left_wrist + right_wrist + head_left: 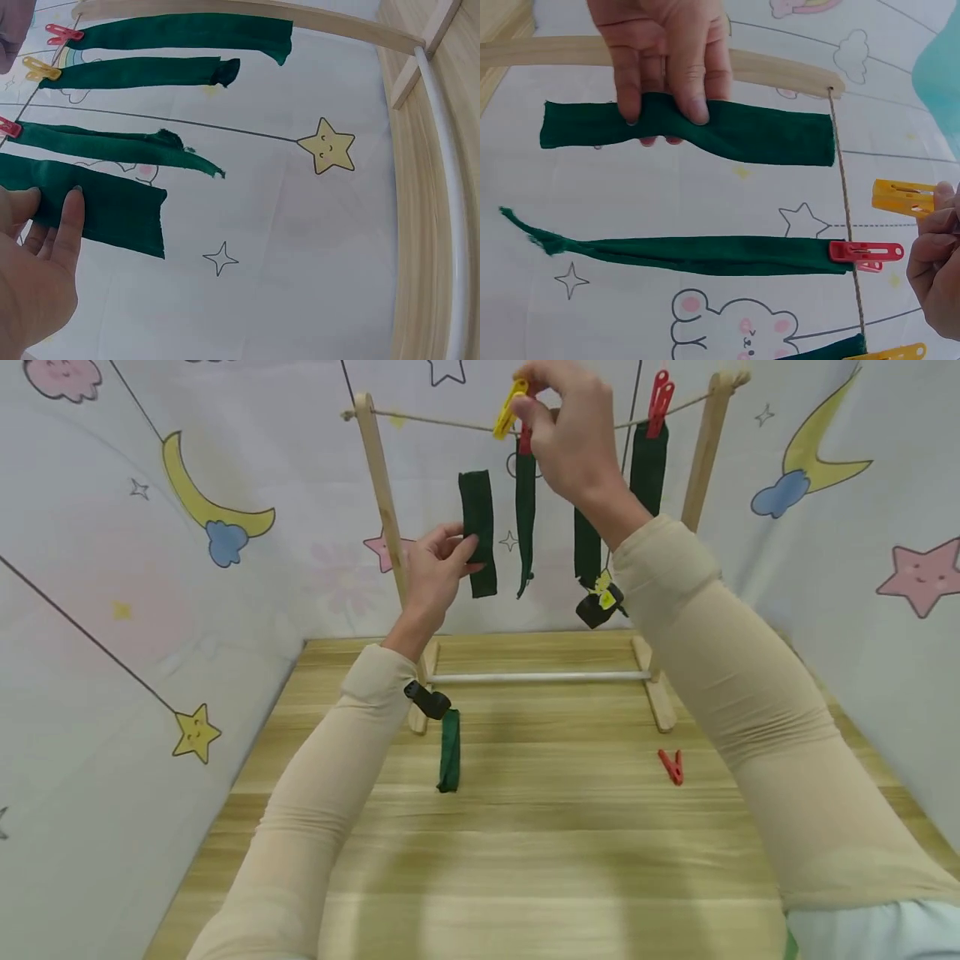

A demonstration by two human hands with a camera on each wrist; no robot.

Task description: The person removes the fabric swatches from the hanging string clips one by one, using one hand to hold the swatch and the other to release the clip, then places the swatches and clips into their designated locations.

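My left hand (435, 568) pinches a dark green cloth strip (477, 497) between thumb and fingers, holding it upright just below the rope (442, 421). In the right wrist view the strip's upper end lies close beside the rope. My right hand (581, 443) grips a yellow clothespin (904, 196) by its handle end, near the rope and apart from the strip. To the right of the held strip hangs a narrow, creased green strip (525, 502), fixed by a red clothespin (866, 252). Farther along, two more strips hang under a yellow clothespin (41, 70) and a red clothespin (658, 406).
The rope runs between two wooden posts (382, 477), joined low down by a white rod (540, 677). On the wooden table (555, 860) lie another green strip (449, 752) at left and a red clothespin (672, 767) at right. A printed curtain (300, 468) stands behind.
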